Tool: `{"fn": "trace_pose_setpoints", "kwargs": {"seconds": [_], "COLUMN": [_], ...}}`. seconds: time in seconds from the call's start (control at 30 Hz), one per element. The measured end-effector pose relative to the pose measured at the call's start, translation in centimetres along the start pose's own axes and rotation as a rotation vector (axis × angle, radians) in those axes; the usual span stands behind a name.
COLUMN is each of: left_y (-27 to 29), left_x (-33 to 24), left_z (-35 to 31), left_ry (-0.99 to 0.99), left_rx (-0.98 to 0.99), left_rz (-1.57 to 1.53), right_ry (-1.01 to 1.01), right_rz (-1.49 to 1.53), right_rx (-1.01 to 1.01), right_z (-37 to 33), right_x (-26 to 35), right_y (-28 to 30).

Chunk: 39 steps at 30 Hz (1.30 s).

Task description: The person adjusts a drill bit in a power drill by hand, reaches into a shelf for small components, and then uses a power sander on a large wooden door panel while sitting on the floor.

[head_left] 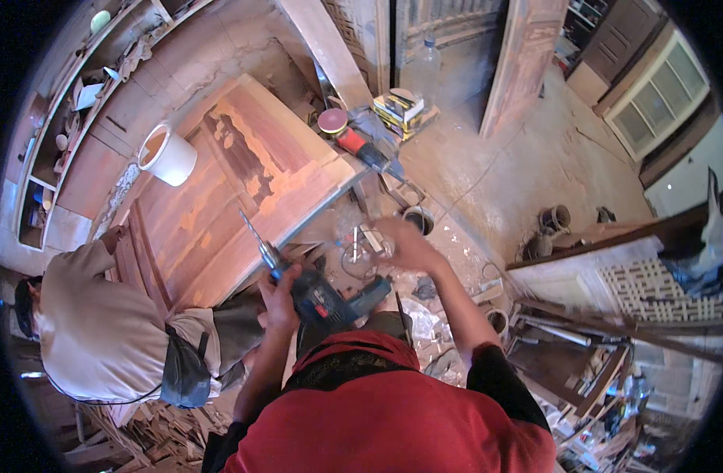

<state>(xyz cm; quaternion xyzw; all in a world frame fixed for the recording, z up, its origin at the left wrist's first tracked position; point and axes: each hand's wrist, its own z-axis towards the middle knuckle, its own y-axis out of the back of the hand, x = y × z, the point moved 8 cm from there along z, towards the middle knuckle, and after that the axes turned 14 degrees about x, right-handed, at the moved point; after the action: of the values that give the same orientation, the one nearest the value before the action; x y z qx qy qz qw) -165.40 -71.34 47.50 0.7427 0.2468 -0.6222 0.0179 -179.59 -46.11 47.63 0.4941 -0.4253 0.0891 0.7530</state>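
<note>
My left hand (279,299) is wrapped round the front of a dark blue-grey power drill (320,299), just behind its chuck. A long twist bit (252,230) sticks out of the chuck, pointing up and left over the edge of a wooden panel (290,150). The drill's handle lies toward the right, in front of my body. My right hand (407,246) is apart from the drill, beyond the handle's end; motion smears its fingers, so I cannot tell whether it holds anything.
Left, another person (109,323) bends over the panel, one hand on its edge. A white bucket (169,156) stands on the panel. A red-and-black sander (361,148) lies at the far corner near stacked boxes (398,109). Scraps litter the floor; a lattice panel (653,282) stands right.
</note>
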Motion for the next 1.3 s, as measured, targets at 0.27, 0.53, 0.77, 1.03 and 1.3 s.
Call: {"fn": "trace_pose_setpoints", "kwargs": {"seconds": [0.27,0.53,0.77,1.03,1.3], "left_y": [0.6,3.0,4.2,0.6,-3.5], "left_x": [3.4,8.4,10.0,8.5,10.2], "left_z": [1.7,6.1,10.6,15.9,16.5], "left_ry": [0.032,0.053,0.027,0.01,0.032], "left_rx": [-0.024,0.065,0.172,0.245,0.355], "left_rz": [0.449,0.187,0.235,0.349,0.438], "right_ry": [-0.567,-0.778,-0.46,-0.417,-0.815], "right_rz": [-0.35,-0.474,-0.144,1.61,1.203], "right_rx": [-0.134,-0.055,-0.231,-0.447,-0.697], "right_z": [18.2,26.1,24.5,10.5,-0.1], "right_x": [-24.4,-34.3,-26.1,-13.3,-11.6], "right_y": [1.3,-1.0,4.8,5.7,5.2]}}
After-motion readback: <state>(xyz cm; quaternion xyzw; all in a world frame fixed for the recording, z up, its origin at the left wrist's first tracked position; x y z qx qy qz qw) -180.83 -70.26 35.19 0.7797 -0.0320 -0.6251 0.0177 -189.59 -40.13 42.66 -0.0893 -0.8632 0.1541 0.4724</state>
